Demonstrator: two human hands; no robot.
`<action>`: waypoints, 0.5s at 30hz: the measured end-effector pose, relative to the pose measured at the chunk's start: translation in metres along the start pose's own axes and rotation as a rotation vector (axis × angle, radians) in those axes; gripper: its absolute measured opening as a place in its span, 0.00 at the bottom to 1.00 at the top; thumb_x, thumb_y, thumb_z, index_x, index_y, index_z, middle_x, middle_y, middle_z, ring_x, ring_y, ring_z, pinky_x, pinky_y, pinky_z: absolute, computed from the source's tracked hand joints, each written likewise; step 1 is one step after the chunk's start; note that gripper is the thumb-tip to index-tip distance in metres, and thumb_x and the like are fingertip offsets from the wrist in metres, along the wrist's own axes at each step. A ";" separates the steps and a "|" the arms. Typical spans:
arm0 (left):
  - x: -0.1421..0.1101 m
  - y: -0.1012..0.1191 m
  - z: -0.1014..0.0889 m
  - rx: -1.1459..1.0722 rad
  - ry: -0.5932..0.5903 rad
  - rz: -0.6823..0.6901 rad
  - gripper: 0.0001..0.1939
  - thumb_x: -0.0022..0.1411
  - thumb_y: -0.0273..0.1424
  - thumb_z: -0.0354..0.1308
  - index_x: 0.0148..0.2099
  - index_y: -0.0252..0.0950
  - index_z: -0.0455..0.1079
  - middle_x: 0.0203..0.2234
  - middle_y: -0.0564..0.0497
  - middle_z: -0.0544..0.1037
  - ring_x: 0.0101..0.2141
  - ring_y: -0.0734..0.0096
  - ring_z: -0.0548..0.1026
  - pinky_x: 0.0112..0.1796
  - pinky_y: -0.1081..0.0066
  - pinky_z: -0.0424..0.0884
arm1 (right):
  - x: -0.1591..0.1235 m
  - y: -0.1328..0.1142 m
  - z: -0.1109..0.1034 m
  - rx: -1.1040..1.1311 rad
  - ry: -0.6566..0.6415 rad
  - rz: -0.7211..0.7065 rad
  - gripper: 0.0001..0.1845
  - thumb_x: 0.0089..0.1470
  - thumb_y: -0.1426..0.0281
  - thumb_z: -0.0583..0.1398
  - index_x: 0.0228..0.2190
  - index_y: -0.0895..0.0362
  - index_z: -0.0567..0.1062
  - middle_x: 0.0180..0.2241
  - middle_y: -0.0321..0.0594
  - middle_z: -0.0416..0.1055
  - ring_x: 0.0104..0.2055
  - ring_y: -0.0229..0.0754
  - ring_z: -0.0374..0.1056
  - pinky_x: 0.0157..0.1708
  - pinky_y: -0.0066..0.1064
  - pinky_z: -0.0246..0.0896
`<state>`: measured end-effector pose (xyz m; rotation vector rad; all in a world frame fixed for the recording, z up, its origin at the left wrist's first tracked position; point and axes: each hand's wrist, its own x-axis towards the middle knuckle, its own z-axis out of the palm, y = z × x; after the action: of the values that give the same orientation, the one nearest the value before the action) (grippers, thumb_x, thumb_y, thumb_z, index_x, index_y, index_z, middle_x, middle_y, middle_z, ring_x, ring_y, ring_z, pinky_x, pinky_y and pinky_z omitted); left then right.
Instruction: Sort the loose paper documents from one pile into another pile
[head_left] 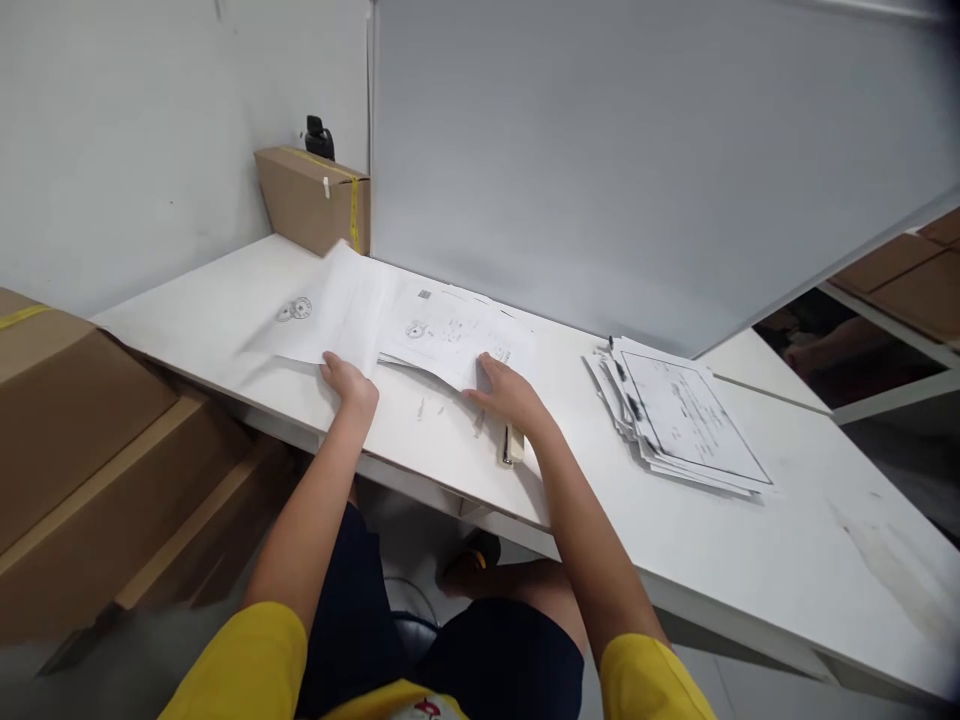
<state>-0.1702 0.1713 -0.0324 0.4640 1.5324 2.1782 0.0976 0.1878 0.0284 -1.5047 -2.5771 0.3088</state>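
Observation:
My left hand (351, 382) is closed on the lower edge of a raised, slightly blurred printed sheet (334, 305) with round stamp marks. Just right of it lies a stack of printed papers (446, 335), its near edge curving up a little. At that stack's right corner my right hand (510, 392) grips the edge, fingers on top and thumb at the near side. Partly hidden beneath my right wrist, a stapler (513, 445) sits on the white table (435, 440).
A second, uneven pile of papers (686, 415) lies to the right. At the back left stands a cardboard box (311, 200) with a black object (319, 138) behind it. Larger cardboard boxes (82, 430) fill the left side. A grey panel (600, 170) rises behind the table.

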 end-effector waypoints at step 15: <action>-0.012 0.028 0.011 -0.197 0.017 0.024 0.30 0.74 0.37 0.34 0.71 0.26 0.44 0.62 0.26 0.66 0.60 0.60 0.72 0.60 0.57 0.69 | -0.004 0.014 -0.002 0.150 0.169 -0.103 0.24 0.68 0.61 0.47 0.55 0.52 0.75 0.60 0.39 0.69 0.63 0.49 0.65 0.60 0.42 0.62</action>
<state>-0.1585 0.1659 -0.0029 0.4018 1.3086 2.3274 0.1114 0.1912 0.0273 -1.2841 -2.4302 0.3380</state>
